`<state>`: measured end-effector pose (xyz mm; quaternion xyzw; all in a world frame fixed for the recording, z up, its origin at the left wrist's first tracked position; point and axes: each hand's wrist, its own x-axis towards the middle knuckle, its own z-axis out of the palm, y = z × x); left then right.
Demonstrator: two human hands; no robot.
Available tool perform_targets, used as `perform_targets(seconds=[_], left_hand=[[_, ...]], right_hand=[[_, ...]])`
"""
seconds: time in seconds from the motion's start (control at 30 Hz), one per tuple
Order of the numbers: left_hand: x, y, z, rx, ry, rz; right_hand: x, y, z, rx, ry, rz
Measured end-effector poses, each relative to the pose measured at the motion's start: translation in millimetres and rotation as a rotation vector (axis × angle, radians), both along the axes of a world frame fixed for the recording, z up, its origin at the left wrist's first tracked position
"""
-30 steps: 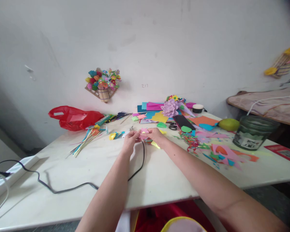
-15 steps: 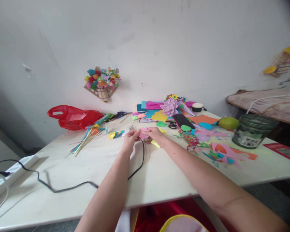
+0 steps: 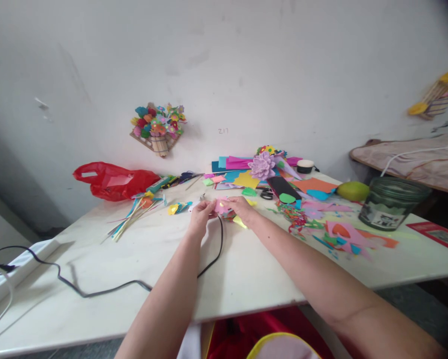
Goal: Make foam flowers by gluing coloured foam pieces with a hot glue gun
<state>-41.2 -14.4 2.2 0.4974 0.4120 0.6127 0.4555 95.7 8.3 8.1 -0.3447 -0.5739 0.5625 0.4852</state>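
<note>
Between my two hands, above the middle of the white table (image 3: 246, 279), is a small pink flower-shaped piece (image 3: 221, 205) with a yellowish spot at its centre. My left hand (image 3: 202, 215) pinches its left edge. The fingers of my right hand (image 3: 240, 207) are closed on its right side, by the yellow spot. A black cord (image 3: 221, 244) runs down from beneath my hands. Yellow scraps (image 3: 240, 222) lie just beside my right hand. A yellow and blue flower (image 3: 174, 209) rests to the left of my left hand.
A red plastic bag (image 3: 115, 182) and a bundle of strips (image 3: 134, 219) lie at the left, with a white power strip (image 3: 20, 269) nearer. Foam sheets, a black phone (image 3: 282, 188) and scraps (image 3: 343, 237) spread over the right, near a glass jar (image 3: 391, 204) and a yellow-green fruit (image 3: 353, 190).
A yellowish spot now shows on the pink flower-shaped piece, by my right fingertips. Both hands have stayed in nearly the same place.
</note>
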Motion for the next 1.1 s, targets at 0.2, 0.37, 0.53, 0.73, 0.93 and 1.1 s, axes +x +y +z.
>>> perform_targets(seconds=[0.2, 0.37, 0.53, 0.73, 0.93, 1.1], left_hand=[[-1.4, 1.3, -1.5, 0.005, -0.024, -0.003], [-2.1, 2.4, -2.4, -0.001, -0.027, 0.014], [-3.2, 3.4, -3.5, 0.012, -0.032, 0.04], [-4.6, 5.0, -5.4, 0.017, -0.048, 0.052], [-5.3, 5.4, -5.2, 0.028, -0.049, 0.054], [-5.3, 4.7, -3.8, 0.017, -0.063, 0.068]], right_hand=[[-1.0, 3.4, -2.8, -0.01, 0.012, 0.0], [-0.8, 4.2, -3.9, -0.019, 0.013, -0.004], [-0.2, 2.2, -1.1, 0.011, -0.019, 0.013], [-0.9, 0.3, 1.2, 0.003, -0.059, -0.022], [0.6, 0.7, 1.6, 0.039, -0.079, 0.016], [2.7, 2.6, 0.1, 0.018, -0.078, 0.08]])
